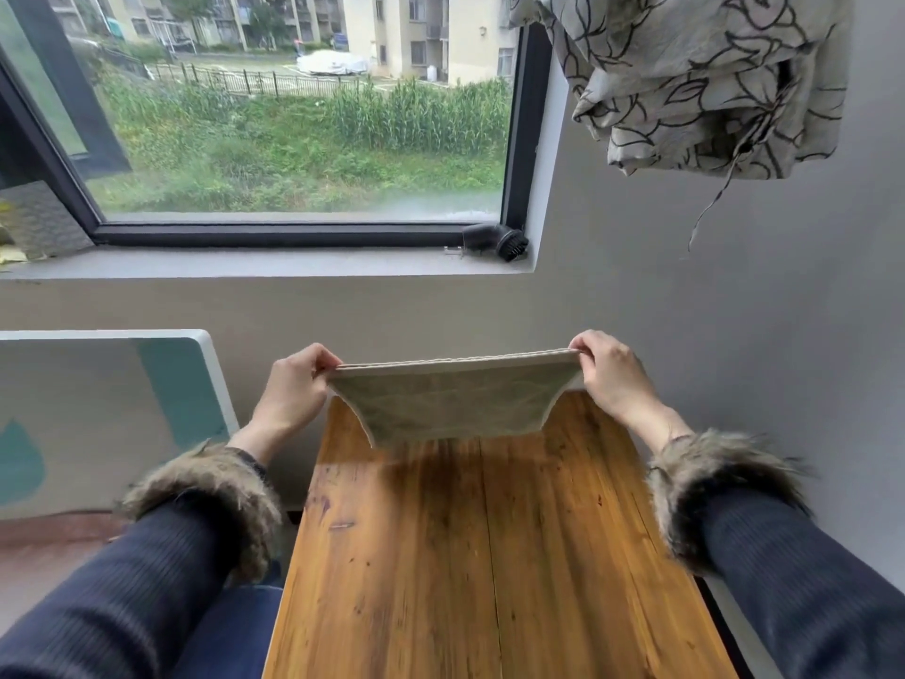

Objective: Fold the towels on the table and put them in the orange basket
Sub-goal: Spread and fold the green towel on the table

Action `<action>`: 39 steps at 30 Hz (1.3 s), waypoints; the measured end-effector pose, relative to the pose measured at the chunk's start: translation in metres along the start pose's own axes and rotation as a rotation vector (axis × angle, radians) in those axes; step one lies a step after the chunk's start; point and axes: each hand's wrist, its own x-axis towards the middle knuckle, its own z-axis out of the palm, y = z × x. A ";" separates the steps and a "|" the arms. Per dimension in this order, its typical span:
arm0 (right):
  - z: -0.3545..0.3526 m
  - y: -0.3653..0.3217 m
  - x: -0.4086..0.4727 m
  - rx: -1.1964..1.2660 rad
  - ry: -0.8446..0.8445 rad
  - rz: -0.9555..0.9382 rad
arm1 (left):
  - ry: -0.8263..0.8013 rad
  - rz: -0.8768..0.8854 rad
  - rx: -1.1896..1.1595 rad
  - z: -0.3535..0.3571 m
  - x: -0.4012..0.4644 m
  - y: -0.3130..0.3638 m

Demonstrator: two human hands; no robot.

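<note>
A pale green-grey towel [453,409], folded double, hangs in the air above the far end of the narrow wooden table [489,556]. My left hand [296,384] pinches its upper left corner. My right hand [612,374] pinches its upper right corner. The top edge is stretched taut between both hands, and the lower edge hangs just above the tabletop. No orange basket is in view.
A grey wall rises behind the table, with a window sill [264,262] holding a black brush attachment [497,242]. A patterned curtain [685,80] hangs bunched at upper right. A white and teal panel [122,409] stands to the left of the table.
</note>
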 end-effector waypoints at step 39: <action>0.206 0.121 -0.090 0.269 -0.570 0.653 | -0.492 -0.438 0.093 0.184 -0.080 -0.143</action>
